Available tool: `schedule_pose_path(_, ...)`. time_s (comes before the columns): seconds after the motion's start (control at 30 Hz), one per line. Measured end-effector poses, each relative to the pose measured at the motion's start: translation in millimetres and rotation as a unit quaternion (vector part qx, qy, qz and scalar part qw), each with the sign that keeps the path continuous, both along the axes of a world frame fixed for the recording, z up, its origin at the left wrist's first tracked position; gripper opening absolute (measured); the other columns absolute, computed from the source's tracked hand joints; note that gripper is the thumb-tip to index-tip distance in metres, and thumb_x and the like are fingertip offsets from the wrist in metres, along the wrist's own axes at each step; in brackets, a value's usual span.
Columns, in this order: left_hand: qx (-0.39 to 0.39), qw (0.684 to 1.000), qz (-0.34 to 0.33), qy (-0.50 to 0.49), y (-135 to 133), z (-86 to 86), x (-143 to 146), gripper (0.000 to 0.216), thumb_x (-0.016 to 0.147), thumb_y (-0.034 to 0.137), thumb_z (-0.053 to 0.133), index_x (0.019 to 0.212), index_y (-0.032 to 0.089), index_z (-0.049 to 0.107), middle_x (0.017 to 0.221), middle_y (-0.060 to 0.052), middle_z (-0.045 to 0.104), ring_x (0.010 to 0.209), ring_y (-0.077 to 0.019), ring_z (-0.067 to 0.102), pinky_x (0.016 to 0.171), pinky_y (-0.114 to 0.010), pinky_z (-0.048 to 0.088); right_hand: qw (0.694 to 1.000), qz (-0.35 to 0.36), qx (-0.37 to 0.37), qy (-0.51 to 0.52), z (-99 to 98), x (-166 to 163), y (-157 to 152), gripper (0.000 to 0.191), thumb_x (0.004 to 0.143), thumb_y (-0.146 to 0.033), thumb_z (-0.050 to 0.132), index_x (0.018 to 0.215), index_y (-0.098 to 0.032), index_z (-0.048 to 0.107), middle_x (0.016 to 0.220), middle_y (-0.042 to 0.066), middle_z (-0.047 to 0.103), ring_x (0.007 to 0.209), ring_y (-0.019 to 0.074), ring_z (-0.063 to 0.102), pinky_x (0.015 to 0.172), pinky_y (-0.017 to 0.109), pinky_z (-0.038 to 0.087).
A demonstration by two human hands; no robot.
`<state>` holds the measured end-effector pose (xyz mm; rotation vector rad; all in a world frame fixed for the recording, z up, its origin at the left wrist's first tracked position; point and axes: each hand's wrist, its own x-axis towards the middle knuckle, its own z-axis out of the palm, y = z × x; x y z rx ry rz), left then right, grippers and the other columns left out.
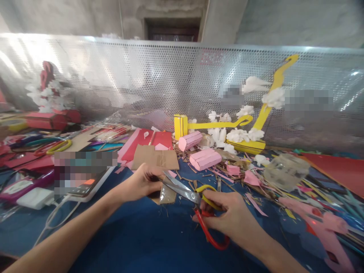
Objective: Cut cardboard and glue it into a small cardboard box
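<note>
In the middle of the head view my left hand [145, 182] is closed on a small piece of brown cardboard [167, 194] with shiny clear tape on it. My right hand [227, 212] grips a pair of scissors [193, 196] by one yellow and one red handle. The scissor blades point left and lie against the cardboard, close to my left fingers. Just behind, a larger cardboard sheet [155, 156] rests over red paper [163, 140]. Two pink paper prisms [205, 159] lie beyond the scissors among paper scraps.
A pink glue gun [318, 227] lies at the right. Yellow paper shapes with white tufts [244, 146] stand at the back before a perforated metal panel [159, 83]. A phone with a cable [85, 185], more scissors [59, 147] and a red model [47, 119] are at left.
</note>
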<state>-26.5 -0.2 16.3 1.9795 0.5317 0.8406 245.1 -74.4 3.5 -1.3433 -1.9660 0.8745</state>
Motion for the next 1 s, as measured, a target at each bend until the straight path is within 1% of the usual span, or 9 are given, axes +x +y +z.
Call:
schedule_pose_path(0.17, 0.003, 1.0, 0.015, 0.013, 0.2, -2.5, -0.3, 0.029, 0.094, 0.037, 0.067, 0.086, 0.012, 0.078, 0.078, -0.007, 0.072, 0.068, -0.0146, 0.062, 0.062, -0.023, 0.051, 1.0, -0.014, 0.015, -0.015, -3.2, 0.3, 3.1, 0.041, 0.078, -0.04, 0.079, 0.06, -0.02, 0.047, 0.057, -0.008, 0.042, 0.054, 0.0097, 0.035, 0.05, 0.024, 0.033)
schedule_pose_path(0.27, -0.002, 0.999, 0.032, 0.014, 0.8, -4.6, 0.5, 0.033, 0.091, 0.04, 0.07, 0.075, 0.012, 0.075, 0.071, -0.006, 0.068, 0.063, -0.0135, 0.058, 0.058, -0.023, 0.049, 0.999, -0.036, 0.008, 0.016, -5.2, -4.0, 4.9, 0.039, 0.074, -0.04, 0.082, 0.065, -0.021, 0.048, 0.059, -0.008, 0.044, 0.055, 0.0104, 0.04, 0.052, 0.023, 0.037)
schedule_pose_path(0.37, -0.01, 0.999, 0.031, 0.006, 1.4, -5.1, 1.6, 0.032, 0.091, 0.04, 0.071, 0.077, 0.012, 0.076, 0.075, -0.008, 0.07, 0.066, -0.0152, 0.061, 0.06, -0.024, 0.051, 0.998, -0.06, -0.008, 0.03, -7.0, -5.6, 4.7, 0.036, 0.068, -0.035, 0.086, 0.076, -0.022, 0.053, 0.067, -0.007, 0.049, 0.059, 0.0112, 0.044, 0.053, 0.023, 0.04)
schedule_pose_path(0.47, -0.008, 1.0, 0.026, -0.001, 1.1, -4.3, 2.0, 0.03, 0.093, 0.039, 0.068, 0.085, 0.011, 0.077, 0.083, -0.011, 0.074, 0.074, -0.0182, 0.065, 0.066, -0.027, 0.054, 0.998, -0.058, 0.015, -0.012, -7.4, -1.5, 1.9, 0.041, 0.072, -0.033, 0.084, 0.097, -0.023, 0.054, 0.08, -0.005, 0.055, 0.064, 0.0127, 0.047, 0.058, 0.024, 0.042)
schedule_pose_path(0.57, -0.03, 0.999, 0.029, 0.006, 0.3, -4.2, 1.8, 0.03, 0.092, 0.039, 0.068, 0.088, 0.011, 0.077, 0.082, -0.01, 0.074, 0.065, -0.0147, 0.062, 0.056, -0.023, 0.05, 0.997, -0.031, 0.032, -0.068, -3.5, 1.0, -1.4, 0.05, 0.076, -0.039, 0.082, 0.111, -0.023, 0.05, 0.091, 0.0, 0.059, 0.073, 0.0169, 0.052, 0.066, 0.028, 0.046)
schedule_pose_path(0.63, -0.041, 0.999, 0.033, 0.014, 0.4, -5.2, 1.3, 0.028, 0.092, 0.036, 0.068, 0.088, 0.011, 0.078, 0.078, -0.008, 0.073, 0.059, -0.012, 0.059, 0.05, -0.02, 0.047, 0.995, -0.032, 0.031, -0.087, 0.8, -1.5, -2.8, 0.053, 0.074, -0.042, 0.084, 0.111, -0.022, 0.05, 0.098, 0.002, 0.06, 0.081, 0.0203, 0.055, 0.073, 0.032, 0.048)
schedule_pose_path(0.67, -0.034, 0.999, 0.036, 0.015, 0.7, -5.8, 1.0, 0.025, 0.092, 0.034, 0.069, 0.089, 0.011, 0.079, 0.078, -0.007, 0.073, 0.06, -0.0122, 0.06, 0.051, -0.02, 0.048, 0.995, -0.037, 0.032, -0.091, 2.9, -3.5, -3.1, 0.054, 0.072, -0.043, 0.085, 0.109, -0.023, 0.051, 0.101, 0.003, 0.061, 0.085, 0.0218, 0.056, 0.077, 0.033, 0.048)
schedule_pose_path(0.8, 0.019, 0.999, 0.029, 0.021, 2.2, -6.0, 1.4, 0.014, 0.087, 0.024, 0.073, 0.091, 0.013, 0.081, 0.084, -0.01, 0.077, 0.076, -0.0173, 0.069, 0.065, -0.023, 0.055, 0.996, -0.029, 0.037, -0.081, 6.2, -10.5, -3.6, 0.049, 0.071, -0.04, 0.088, 0.104, -0.024, 0.056, 0.109, 0.003, 0.06, 0.098, 0.0234, 0.058, 0.087, 0.033, 0.047)
schedule_pose_path(1.0, 0.036, 0.999, -0.022, 0.03, 0.6, -3.2, 6.2, 0.028, 0.096, 0.033, 0.064, 0.088, 0.012, 0.081, 0.079, -0.012, 0.076, 0.07, -0.0169, 0.066, 0.064, -0.026, 0.055, 0.998, 0.02, 0.044, -0.041, 0.5, -10.3, -2.5, 0.034, 0.078, -0.034, 0.083, 0.102, -0.025, 0.062, 0.109, 0.0, 0.065, 0.097, 0.0198, 0.061, 0.086, 0.029, 0.048)
